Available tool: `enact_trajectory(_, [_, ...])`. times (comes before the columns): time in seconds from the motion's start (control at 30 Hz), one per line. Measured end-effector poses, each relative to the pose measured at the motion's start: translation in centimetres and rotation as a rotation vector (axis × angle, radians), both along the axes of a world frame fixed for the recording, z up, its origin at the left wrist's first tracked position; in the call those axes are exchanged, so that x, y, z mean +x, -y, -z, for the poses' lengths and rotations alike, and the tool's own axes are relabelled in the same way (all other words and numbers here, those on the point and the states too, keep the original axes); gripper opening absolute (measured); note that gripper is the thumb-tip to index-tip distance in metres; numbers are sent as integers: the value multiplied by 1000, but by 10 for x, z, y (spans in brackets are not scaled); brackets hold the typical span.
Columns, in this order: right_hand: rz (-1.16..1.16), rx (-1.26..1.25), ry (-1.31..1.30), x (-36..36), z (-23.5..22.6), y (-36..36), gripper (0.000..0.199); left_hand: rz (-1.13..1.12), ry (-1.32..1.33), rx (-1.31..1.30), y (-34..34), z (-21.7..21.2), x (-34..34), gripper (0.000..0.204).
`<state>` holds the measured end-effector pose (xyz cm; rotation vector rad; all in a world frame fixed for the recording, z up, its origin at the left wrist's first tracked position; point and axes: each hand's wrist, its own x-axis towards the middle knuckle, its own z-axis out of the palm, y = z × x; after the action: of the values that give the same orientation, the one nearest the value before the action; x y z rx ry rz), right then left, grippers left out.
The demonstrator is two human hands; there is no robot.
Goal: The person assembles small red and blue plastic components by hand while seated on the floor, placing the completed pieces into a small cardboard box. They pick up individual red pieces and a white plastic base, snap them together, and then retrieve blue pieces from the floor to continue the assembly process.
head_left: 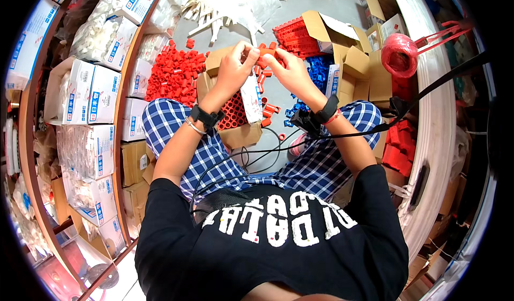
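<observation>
Hands together above the gray floor, I pinch a red plastic pipe coupling (266,51) between the thumbs and fingers of my left hand (237,67) and right hand (293,72), just beyond an open cardboard box (241,137) packed with upright red couplings (231,115). A slack pinch could drop the piece among the loose red couplings (261,79) below, where, I judge, look-alikes would make it hard to pick out. The blue fittings (319,70) lie near enough on my right that a bounce could mix the colors. The black cable (428,91) crosses by my right wrist; a sharp reach might snag it and jolt my grip. Whether the coupling is flawed, my fingers hide too much to tell.
</observation>
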<state>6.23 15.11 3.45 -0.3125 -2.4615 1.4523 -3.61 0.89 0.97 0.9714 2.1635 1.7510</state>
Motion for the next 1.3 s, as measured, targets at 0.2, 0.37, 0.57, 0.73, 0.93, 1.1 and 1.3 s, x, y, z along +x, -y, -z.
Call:
enact_trajectory(0.2, [22, -129, 50, -2, 9, -1, 38, 148, 396, 185, -1, 2, 1, 32])
enact_trajectory(0.37, [-22, -259, 59, -3, 13, -2, 36, 87, 247, 138, -3, 7, 3, 35])
enact_trajectory(0.57, [-70, -450, 92, -2, 10, 2, 36, 204, 397, 168, 1, 5, 1, 32])
enact_trajectory(0.73, [-153, -601, 181, -2, 2, -3, 38, 356, 529, 150, -3, 1, 9, 31])
enact_trajectory(0.93, [6, -1013, 105, -6, 12, -6, 30, 174, 551, 286, 2, -7, -3, 45])
enact_trajectory(1.1, [-168, -1364, 41, -18, 39, -22, 26, 139, 416, 309, -2, -3, 1, 64])
enact_trajectory(1.3, [-40, -1218, -17, -7, 21, -7, 23, 167, 92, 15, -2, 4, 11, 81])
